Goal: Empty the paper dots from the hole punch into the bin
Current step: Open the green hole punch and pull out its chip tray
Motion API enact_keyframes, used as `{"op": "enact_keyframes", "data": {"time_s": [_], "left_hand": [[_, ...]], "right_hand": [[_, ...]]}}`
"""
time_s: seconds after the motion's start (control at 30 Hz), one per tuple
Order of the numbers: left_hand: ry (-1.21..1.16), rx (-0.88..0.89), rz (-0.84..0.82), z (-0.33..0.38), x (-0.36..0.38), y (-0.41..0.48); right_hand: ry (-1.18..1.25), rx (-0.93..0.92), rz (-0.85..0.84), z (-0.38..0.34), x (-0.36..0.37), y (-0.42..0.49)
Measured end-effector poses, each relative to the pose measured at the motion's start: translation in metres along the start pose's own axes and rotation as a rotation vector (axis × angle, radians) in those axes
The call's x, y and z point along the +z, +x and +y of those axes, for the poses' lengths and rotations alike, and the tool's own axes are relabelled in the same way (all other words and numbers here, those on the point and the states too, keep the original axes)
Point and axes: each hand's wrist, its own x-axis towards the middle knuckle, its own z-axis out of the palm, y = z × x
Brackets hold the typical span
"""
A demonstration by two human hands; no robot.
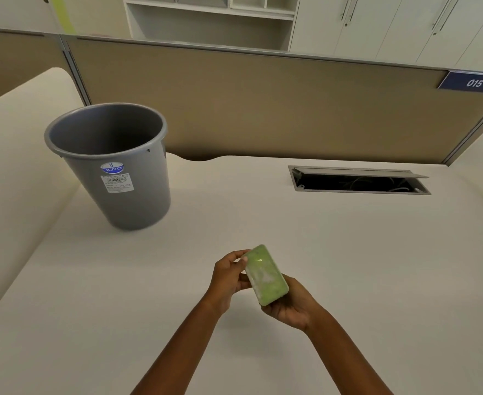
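Observation:
I hold a hole punch (266, 276) above the desk's near middle, its green translucent bottom tray turned up toward me with pale paper dots showing through it. My left hand (228, 276) grips its far left edge with thumb and fingers. My right hand (290, 305) cups its near end from below. A grey plastic bin (120, 178) with a white label stands upright and open at the far left of the desk, well apart from my hands. Its inside looks bare as far as I can see.
The white desk (348, 252) stretches all around. An open cable hatch (360, 182) sits in the desk at the far right. A tan partition (263, 104) with a blue "015" plate (474, 82) closes off the back. White cabinets stand behind it.

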Motion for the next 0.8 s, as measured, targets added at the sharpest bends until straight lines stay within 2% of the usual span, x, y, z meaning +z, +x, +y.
{"op": "enact_keyframes", "data": {"time_s": [0.1,0.27,0.37,0.47,0.63,0.8], "left_hand": [[0.027,-0.030,0.043,0.007,0.005,-0.001],[0.268,-0.015,0.156,0.013,0.015,0.008],[0.283,-0.027,0.120,0.015,0.017,0.007],[0.148,-0.077,0.022,0.010,0.015,0.005],[-0.304,-0.251,-0.019,0.003,0.012,0.002],[-0.394,-0.352,-0.026,-0.002,0.007,0.003]], "right_hand": [[-0.015,0.013,-0.040,0.001,0.000,0.001],[0.106,0.042,-0.216,0.007,-0.001,0.003],[0.046,-0.012,-0.109,0.007,0.002,0.001],[-0.099,-0.067,-0.007,0.003,0.004,-0.005],[-0.492,-0.204,0.050,0.001,0.014,-0.011],[-0.732,-0.317,0.080,-0.002,0.029,-0.019]]}}
